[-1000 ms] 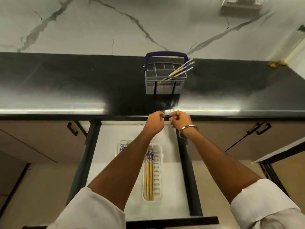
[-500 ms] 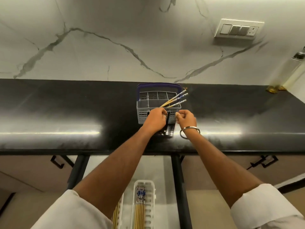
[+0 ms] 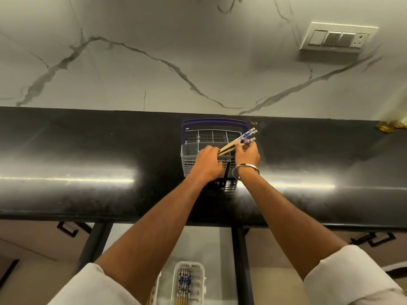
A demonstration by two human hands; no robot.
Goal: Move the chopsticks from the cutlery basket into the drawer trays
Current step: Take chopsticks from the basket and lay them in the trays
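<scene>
Right hand pinching my chopsticks at basket rim, left hand curled against basket front, grip unclear.

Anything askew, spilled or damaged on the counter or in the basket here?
Nothing stands out. The chopsticks lean over the cutlery basket rim toward the right hand, which is ordinary for loose sticks. No spill or damage shows on the counter.
</scene>
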